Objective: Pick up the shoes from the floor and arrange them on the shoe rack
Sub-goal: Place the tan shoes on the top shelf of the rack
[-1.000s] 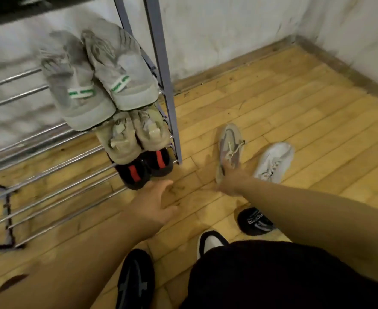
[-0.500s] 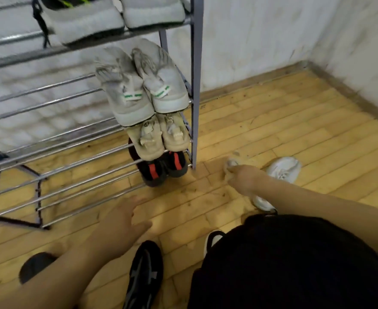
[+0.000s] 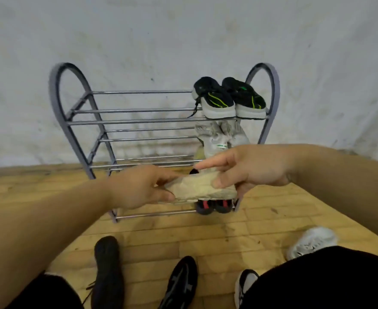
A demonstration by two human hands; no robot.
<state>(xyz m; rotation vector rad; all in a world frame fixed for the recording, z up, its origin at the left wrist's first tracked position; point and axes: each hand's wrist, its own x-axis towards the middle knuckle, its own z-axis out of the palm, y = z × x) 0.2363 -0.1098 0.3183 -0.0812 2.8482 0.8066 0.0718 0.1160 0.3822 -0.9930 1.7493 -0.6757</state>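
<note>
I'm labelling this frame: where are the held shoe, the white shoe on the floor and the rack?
held shoe (image 3: pixel 198 188), head view, its pale middle.
white shoe (image 3: pixel 312 240), head view, its upper.
rack (image 3: pixel 59 106), head view, its left upright.

shoe rack (image 3: pixel 139 110): rails are bare metal, smooth and shiny; side hoops have a matt grey-purple coating. floor (image 3: pixel 205 237): yellowish wood strips, dull sheen, scuffed, dark stains. wall (image 3: pixel 183 41): rough matt plaster, smudged. beige shoe (image 3: pixel 197 187): worn, matt, dirty, rough-looking sole edge. black-green pair (image 3: pixel 228 99): matt cloth uppers, smooth pale soles. grey pair (image 3: pixel 214 137): matt fabric, grubby. white shoe (image 3: pixel 310 241): knit-looking, too blurred to be sure. shorts (image 3: pixel 317 282): matt black cloth.
</note>
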